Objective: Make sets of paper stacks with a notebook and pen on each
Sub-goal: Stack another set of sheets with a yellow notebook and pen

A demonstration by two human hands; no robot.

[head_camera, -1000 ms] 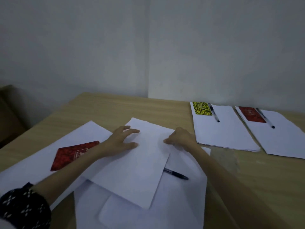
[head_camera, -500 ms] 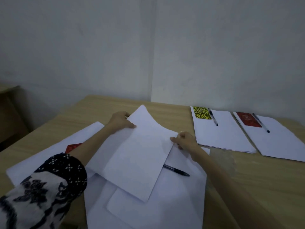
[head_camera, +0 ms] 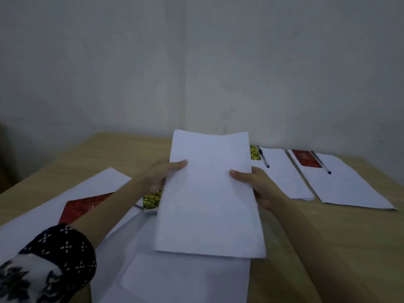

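I hold one sheaf of white paper (head_camera: 209,193) lifted above the wooden table (head_camera: 349,237), my left hand (head_camera: 161,176) pinching its left edge and my right hand (head_camera: 255,184) pinching its right edge, thumbs on top. Four notebooks show: a red one (head_camera: 85,207) on the left, a yellow one (head_camera: 152,199) just under my left wrist, and a yellow (head_camera: 255,152) and a red (head_camera: 307,159) on two finished stacks, each with one pen (head_camera: 263,157) (head_camera: 321,162). Half a second ago the sheaf lay askew on loose sheets; a third pen there is now hidden.
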